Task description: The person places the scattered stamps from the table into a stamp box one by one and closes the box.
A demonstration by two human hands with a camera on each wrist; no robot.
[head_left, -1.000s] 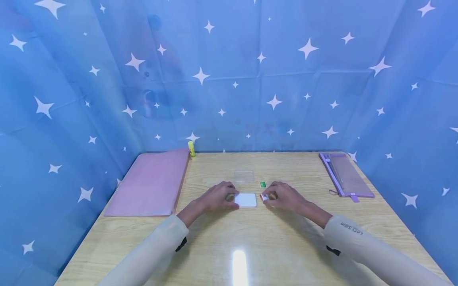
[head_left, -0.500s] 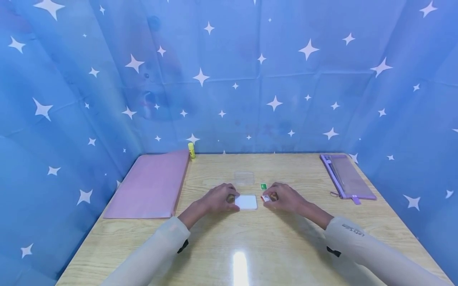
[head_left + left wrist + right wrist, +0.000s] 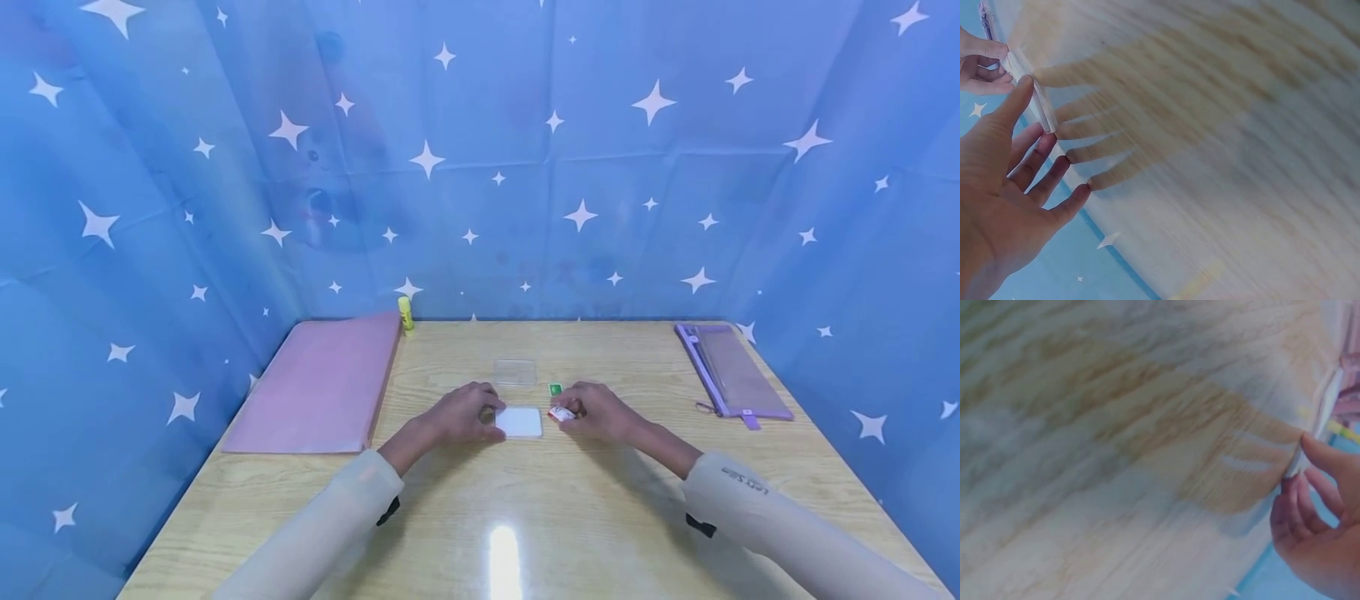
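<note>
In the head view a flat white rectangular piece [image 3: 519, 422] with clear edges, perhaps a shallow box, lies on the table. My left hand [image 3: 465, 414] holds its left edge between thumb and fingers; the left wrist view shows the thumb on top of the clear-edged piece [image 3: 1040, 103]. To the right, my right hand [image 3: 600, 412] pinches a small red-and-white piece [image 3: 560, 413], apart from the white one and partly covered by the fingers. A small green square [image 3: 555, 389] lies just beyond it. Behind the white piece is a clear, flat rectangular lid or tray [image 3: 515, 372].
A large pink folder [image 3: 318, 383] occupies the left of the wooden table [image 3: 450, 533]. By its far corner stands a yellow glue stick [image 3: 406, 313]. A purple zip pouch [image 3: 738, 371] lies at the right. A blue star-patterned curtain [image 3: 480, 192] surrounds the far sides.
The red-and-white piece has turned in my right fingers, and more of its face shows now. My left hand keeps its hold on the white piece. The head view has shifted slightly.
</note>
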